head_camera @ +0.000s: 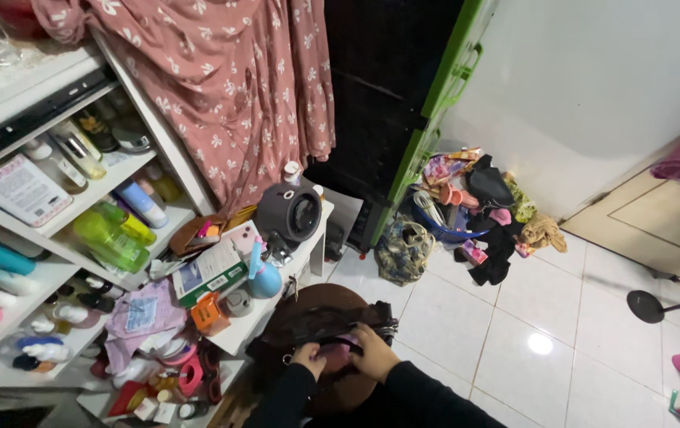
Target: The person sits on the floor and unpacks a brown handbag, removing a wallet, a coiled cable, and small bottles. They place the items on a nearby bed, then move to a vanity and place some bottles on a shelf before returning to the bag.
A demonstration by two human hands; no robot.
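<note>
Dark brown and worn, a leather handbag (320, 325) sits on a round brown stool (320, 297) at the bottom of the head view, just beside a low white table, as a person in black sleeves works at its open top. The left hand (308, 359) is curled over the near rim of the bag, fingers bent and gripping its edge by a metal ring, while the right hand (371, 354) presses down on a pink item (338, 351) tucked in the bag's mouth, fingers closed loosely around it; how firm the hold is cannot be told. The white table (308, 246) is crowded with a dark grey round appliance (290, 212), a blue bottle (263, 277), a green-and-white box (211, 272) and an orange packet (207, 311). White shelves (54, 269) to the left hold green, teal and pink bottles. A pink floral dress (237, 87) hangs above. Across the white tiled floor (514, 341), a heap of clothes and small goods (478, 206) lies against a green-edged black cabinet (427, 95), with a patterned bag (403, 250) just in front of it.
</note>
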